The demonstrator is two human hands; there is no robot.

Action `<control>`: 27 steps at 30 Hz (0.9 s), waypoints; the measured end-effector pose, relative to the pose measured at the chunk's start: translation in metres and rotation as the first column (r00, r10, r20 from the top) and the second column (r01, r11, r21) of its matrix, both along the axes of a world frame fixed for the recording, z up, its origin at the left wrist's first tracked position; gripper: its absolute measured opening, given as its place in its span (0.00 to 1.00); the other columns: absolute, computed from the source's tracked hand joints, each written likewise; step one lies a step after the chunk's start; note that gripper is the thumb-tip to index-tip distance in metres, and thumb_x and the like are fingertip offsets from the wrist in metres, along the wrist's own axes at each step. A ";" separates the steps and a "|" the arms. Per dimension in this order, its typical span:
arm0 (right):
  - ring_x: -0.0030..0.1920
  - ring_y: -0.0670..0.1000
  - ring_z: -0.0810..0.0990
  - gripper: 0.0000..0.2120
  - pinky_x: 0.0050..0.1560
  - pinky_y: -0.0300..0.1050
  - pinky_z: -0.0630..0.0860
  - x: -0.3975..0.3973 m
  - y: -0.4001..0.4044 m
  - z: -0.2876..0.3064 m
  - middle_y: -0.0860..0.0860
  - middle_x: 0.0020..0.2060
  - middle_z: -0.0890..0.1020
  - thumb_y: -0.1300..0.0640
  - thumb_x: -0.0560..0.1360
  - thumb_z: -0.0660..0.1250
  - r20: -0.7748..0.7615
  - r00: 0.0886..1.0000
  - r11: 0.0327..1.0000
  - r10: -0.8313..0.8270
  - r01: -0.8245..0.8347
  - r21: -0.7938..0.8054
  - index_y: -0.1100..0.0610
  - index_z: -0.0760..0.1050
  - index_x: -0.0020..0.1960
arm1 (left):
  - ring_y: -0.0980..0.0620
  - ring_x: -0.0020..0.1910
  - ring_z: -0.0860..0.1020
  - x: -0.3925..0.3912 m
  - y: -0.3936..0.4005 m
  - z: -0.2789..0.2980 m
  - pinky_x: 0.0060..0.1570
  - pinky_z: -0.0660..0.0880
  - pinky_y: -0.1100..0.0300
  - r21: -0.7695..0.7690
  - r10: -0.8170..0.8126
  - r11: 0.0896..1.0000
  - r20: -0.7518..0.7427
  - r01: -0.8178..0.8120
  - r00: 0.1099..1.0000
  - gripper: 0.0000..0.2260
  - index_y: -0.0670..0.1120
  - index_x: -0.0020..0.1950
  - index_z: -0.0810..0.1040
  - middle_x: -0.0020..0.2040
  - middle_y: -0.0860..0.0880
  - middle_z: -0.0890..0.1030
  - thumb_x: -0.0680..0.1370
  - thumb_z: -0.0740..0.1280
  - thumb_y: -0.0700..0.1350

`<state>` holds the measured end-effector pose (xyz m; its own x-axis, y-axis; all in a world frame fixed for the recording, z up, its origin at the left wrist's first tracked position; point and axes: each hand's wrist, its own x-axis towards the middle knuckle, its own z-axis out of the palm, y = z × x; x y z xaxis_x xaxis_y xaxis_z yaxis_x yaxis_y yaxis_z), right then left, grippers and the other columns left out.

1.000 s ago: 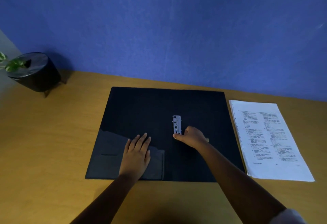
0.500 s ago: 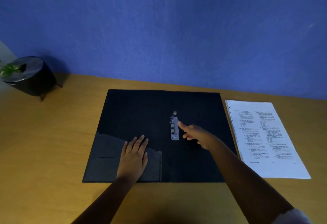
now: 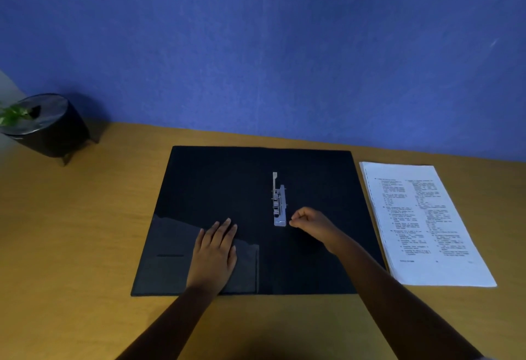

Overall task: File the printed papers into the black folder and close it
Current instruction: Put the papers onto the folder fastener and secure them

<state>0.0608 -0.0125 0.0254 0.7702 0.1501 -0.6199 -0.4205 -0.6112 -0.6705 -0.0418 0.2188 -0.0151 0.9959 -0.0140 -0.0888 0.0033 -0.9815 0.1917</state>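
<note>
The black folder [image 3: 216, 183] lies spread open and flat on the wooden desk. A silver metal clip [image 3: 279, 206] runs along its spine, with its lever standing up at the far end. My left hand [image 3: 215, 251] rests flat, fingers together, on the inner pocket of the left cover. My right hand [image 3: 310, 224] is curled into a loose fist just right of the clip's near end, holding nothing. The stack of printed papers [image 3: 424, 226] lies on the desk right of the folder, touched by neither hand.
A black round pot [image 3: 48, 126] with a green plant stands at the desk's far left corner. A blue wall rises behind the wooden desk [image 3: 85, 231]. The papers' left edge lies close to the folder's right edge.
The clip's lever has swung up and now points away from me. My right hand drew back from the clip and curled shut. My left hand stayed pressed on the left cover.
</note>
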 end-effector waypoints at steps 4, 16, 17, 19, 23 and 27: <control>0.47 0.44 0.76 0.03 0.44 0.36 0.70 -0.014 -0.006 0.004 0.44 0.44 0.78 0.53 0.76 0.65 0.085 0.996 0.999 -0.031 0.027 0.040 0.51 0.75 0.50 | 0.46 0.64 0.75 0.000 -0.001 0.001 0.64 0.69 0.42 0.002 0.010 1.000 0.025 -0.010 1.000 0.23 0.47 0.65 0.75 0.64 0.48 0.78 0.75 0.51 0.51; 0.44 0.47 0.75 0.05 0.40 0.38 0.68 -0.060 -0.112 0.009 0.47 0.43 0.78 0.57 0.78 0.62 0.414 0.901 0.962 -0.126 0.213 -0.171 0.56 0.76 0.48 | 0.51 0.73 0.61 0.003 -0.088 0.017 0.73 0.44 0.43 -0.180 -0.163 0.969 0.033 0.166 0.986 0.14 0.52 0.63 0.74 0.67 0.53 0.72 0.78 0.59 0.46; 0.44 0.48 0.75 0.06 0.41 0.40 0.67 -0.060 -0.125 0.009 0.48 0.43 0.78 0.57 0.78 0.62 0.411 0.894 0.945 -0.179 0.273 -0.182 0.57 0.77 0.50 | 0.51 0.73 0.60 0.003 -0.103 0.019 0.73 0.42 0.44 -0.193 -0.231 0.952 0.045 0.236 0.972 0.14 0.52 0.63 0.74 0.67 0.54 0.72 0.78 0.59 0.46; 0.42 0.49 0.74 0.06 0.42 0.41 0.66 -0.062 -0.150 0.009 0.48 0.40 0.76 0.57 0.78 0.61 0.412 0.871 0.910 -0.268 0.370 -0.189 0.56 0.76 0.48 | 0.52 0.74 0.56 0.003 -0.133 0.020 0.74 0.40 0.46 -0.232 -0.342 0.911 0.031 0.339 0.939 0.15 0.52 0.65 0.72 0.68 0.55 0.69 0.79 0.56 0.46; 0.45 0.53 0.77 0.07 0.47 0.41 0.66 -0.069 -0.199 0.011 0.53 0.42 0.79 0.58 0.77 0.62 0.484 0.756 0.797 -0.441 0.578 -0.175 0.58 0.78 0.49 | 0.51 0.74 0.55 0.005 -0.189 0.022 0.75 0.42 0.48 -0.284 -0.521 0.824 -0.044 0.489 0.852 0.18 0.50 0.70 0.66 0.71 0.53 0.67 0.80 0.55 0.46; 0.53 0.62 0.80 0.12 0.46 0.43 0.66 -0.079 -0.246 0.006 0.62 0.51 0.83 0.57 0.78 0.61 0.578 0.611 0.641 -0.542 0.744 -0.186 0.64 0.78 0.52 | 0.50 0.73 0.57 0.001 -0.232 0.022 0.74 0.46 0.47 -0.277 -0.610 0.776 -0.099 0.567 0.786 0.20 0.49 0.72 0.63 0.72 0.50 0.65 0.80 0.56 0.44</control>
<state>-0.0184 -0.2581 0.0314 0.7494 -0.6577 -0.0758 -0.5310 -0.5286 -0.6623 -0.0406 -0.0127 0.0069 0.7529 -0.6330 -0.1800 -0.5068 -0.7322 0.4549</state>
